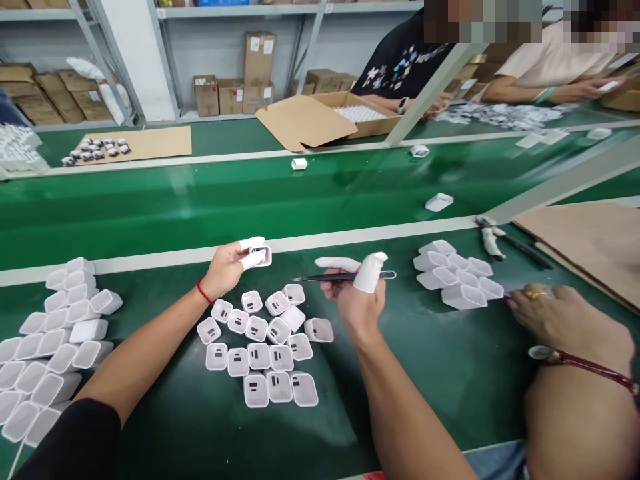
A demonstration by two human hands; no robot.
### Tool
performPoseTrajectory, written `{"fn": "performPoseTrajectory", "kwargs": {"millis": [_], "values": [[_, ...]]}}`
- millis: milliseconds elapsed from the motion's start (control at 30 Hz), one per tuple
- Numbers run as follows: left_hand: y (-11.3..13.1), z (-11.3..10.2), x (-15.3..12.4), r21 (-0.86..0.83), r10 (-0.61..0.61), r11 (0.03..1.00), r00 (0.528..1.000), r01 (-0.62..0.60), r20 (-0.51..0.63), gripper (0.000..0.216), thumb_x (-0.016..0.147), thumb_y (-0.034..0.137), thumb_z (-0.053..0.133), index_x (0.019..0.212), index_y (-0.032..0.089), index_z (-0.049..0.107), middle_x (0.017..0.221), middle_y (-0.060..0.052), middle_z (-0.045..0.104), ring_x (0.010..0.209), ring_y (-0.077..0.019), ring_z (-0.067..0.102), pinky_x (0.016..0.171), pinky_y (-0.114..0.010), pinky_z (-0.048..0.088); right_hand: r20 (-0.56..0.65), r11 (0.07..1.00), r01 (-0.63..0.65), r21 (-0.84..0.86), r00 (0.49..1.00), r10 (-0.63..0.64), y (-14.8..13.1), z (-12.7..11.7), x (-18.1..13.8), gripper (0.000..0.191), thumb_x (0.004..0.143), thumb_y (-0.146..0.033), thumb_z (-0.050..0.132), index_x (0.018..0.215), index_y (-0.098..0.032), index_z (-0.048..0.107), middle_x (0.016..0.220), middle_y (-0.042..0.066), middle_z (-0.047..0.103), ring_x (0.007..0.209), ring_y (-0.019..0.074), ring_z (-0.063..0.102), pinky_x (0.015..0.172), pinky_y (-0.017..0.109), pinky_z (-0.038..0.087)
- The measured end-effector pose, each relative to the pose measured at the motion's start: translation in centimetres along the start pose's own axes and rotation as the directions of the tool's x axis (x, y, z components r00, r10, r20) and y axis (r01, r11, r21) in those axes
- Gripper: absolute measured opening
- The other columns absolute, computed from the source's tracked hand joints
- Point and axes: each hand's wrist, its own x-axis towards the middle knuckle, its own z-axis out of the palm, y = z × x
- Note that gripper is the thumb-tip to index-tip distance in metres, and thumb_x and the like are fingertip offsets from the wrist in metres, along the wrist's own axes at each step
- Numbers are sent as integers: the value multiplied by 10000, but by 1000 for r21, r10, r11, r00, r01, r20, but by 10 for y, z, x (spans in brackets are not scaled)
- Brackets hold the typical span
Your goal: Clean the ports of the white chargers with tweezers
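My left hand (pixel 226 268), with white finger cots on its thumb and a finger, grips a small white plastic housing (pixel 267 255) above the table's far edge. Its open end faces me, and something dark shows inside. To the right, my right hand (pixel 361 293), also in white finger cots, holds black tweezers (pixel 330 277) with the tips pointing left, apart from the housing. Below and between my hands stand several white housings (pixel 259 355) with dark slots in their floors. One housing (pixel 293 318) among them shows a plain closed face.
More white housings (pixel 57 341) stand at left, and another group (pixel 455 273) at right. A co-worker's hand (pixel 565 320) rests near cutting pliers (pixel 493 240). Beyond runs a green conveyor belt (pixel 200 193) carrying a few housings. Two people work across it near an open carton (pixel 370 120).
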Motion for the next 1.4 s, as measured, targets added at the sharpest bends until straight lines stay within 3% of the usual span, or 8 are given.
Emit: {"fn": "performPoseTrajectory", "kwargs": {"millis": [100,200,333,467,667,900,1200,1400], "values": [[-3,-2,3,-14,-5,1000,998,4,-61,557,591,365,872,1070,123,722,998,-104,733,1014,-303,678,982,-508,516,121,991,-8,133,993,-8,-9,3,-7,493,929,-573,492,868,-135,711,558,38,642,401,152,582,352,263,459],[-6,-2,4,-1,11,1000,996,-11,-86,550,637,372,840,1108,121,707,1071,-108,719,1052,-283,663,1026,-487,483,187,964,244,106,947,-260,-9,8,-17,172,881,-298,657,976,-166,712,740,48,725,597,190,701,569,333,614],[-11,2,3,97,52,994,995,-44,-84,520,666,395,811,1098,125,709,1079,-107,720,1065,-269,651,1049,-469,456,239,824,563,-65,810,-535,-1,11,-24,274,872,-105,616,1125,-193,676,925,72,740,762,190,729,689,332,637],[-14,10,-3,188,112,976,994,-107,-17,434,706,385,780,1045,120,716,994,-87,729,964,-234,669,953,-408,526,303,632,749,-201,661,-687,7,12,-23,408,846,-61,628,1231,-194,619,982,97,734,836,198,725,730,318,637],[-18,18,-11,249,155,954,986,-166,64,226,795,331,692,831,108,706,944,-87,708,903,-201,670,873,-313,552,356,541,791,-285,611,-707,13,13,-23,457,859,-79,589,1302,-185,553,1019,122,713,891,211,708,749,328,628],[-21,16,-13,350,233,909,972,-228,29,310,805,267,653,1074,126,715,1050,-106,703,889,-194,666,819,-294,553,473,526,804,-277,591,-654,8,13,-23,370,879,-103,544,1245,-155,549,1002,136,683,890,214,682,749,341,613],[-21,15,-13,402,221,896,974,-187,-40,316,785,288,654,1045,123,726,1047,-108,715,841,-184,665,748,-275,547,657,337,891,-305,453,-603,3,17,-30,348,824,-83,452,1154,-46,554,1008,197,667,901,270,655,712,390,598],[-17,15,-11,363,234,901,971,-236,51,206,784,190,626,956,135,724,993,-81,716,873,-179,667,827,-283,545,519,338,863,-376,499,-694,2,15,-28,378,823,-82,495,1199,-65,525,945,151,683,822,222,655,661,321,584]]}}
